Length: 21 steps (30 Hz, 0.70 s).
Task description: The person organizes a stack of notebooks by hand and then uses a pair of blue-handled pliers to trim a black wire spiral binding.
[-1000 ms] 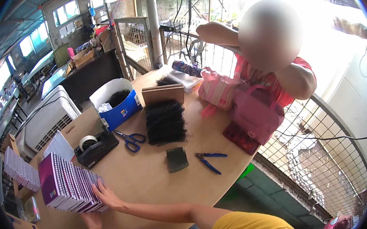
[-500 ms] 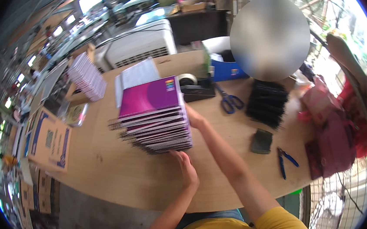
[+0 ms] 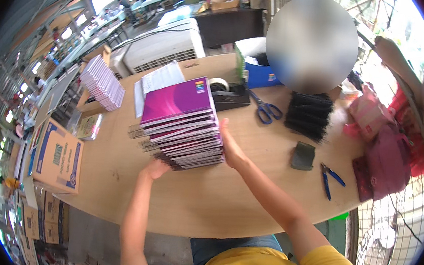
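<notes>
A tall stack of purple-covered spiral notebooks (image 3: 179, 102) stands on the table, its layers slightly uneven and the wire bindings jutting out at the left. Against the stack's right side rests my right hand (image 3: 233, 147), fingers stretched out along the edges. My left hand (image 3: 157, 169) touches the near lower-left corner, beside the wire spirals. Its fingers are hidden behind or under the notebooks. Behind the stack lie white paper sheets (image 3: 162, 80) and a black tape dispenser (image 3: 231, 100) with a roll of tape.
Blue-handled scissors (image 3: 266, 109), a bundle of black wire spirals (image 3: 308, 115), a dark pad (image 3: 303, 156) and blue-handled pliers (image 3: 329, 182) lie to the right. At left are another notebook stack (image 3: 102, 82) and a cardboard box (image 3: 58, 157). Pink bags (image 3: 389, 155) sit at the right edge.
My left hand has moved left along the stack's near side to its lower-left corner. My right hand has come nearer along the right side. The stack has shifted slightly.
</notes>
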Each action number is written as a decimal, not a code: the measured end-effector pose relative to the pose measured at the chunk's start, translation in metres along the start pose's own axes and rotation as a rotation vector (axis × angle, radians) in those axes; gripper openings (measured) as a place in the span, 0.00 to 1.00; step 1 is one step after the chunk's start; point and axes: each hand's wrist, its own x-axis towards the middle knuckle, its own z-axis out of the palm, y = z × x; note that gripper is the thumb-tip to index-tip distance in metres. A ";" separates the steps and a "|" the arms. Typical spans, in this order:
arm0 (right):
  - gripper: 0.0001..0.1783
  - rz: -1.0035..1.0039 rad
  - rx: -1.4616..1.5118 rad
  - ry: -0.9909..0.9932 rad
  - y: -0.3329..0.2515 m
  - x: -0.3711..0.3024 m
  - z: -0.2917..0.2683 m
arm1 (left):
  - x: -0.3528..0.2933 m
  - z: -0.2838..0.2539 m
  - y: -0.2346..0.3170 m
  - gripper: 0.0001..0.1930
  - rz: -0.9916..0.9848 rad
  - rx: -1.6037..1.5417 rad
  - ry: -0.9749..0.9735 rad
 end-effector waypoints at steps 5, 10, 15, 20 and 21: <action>0.43 0.079 0.094 -0.086 -0.017 0.029 -0.004 | -0.010 0.024 0.025 0.27 -0.097 -1.049 -0.048; 0.36 0.198 -0.028 -0.233 -0.020 0.075 -0.012 | -0.021 0.056 0.038 0.28 -0.019 -1.214 0.135; 0.35 0.142 -0.183 -0.288 -0.010 0.086 -0.015 | -0.026 0.060 0.043 0.30 0.057 -1.235 0.111; 0.41 -0.068 -0.279 0.075 -0.047 0.060 -0.003 | -0.028 0.030 0.072 0.39 -0.159 -0.809 0.880; 0.45 -0.261 -0.308 0.084 -0.057 0.053 0.004 | -0.024 0.018 0.085 0.41 -0.074 -0.797 1.047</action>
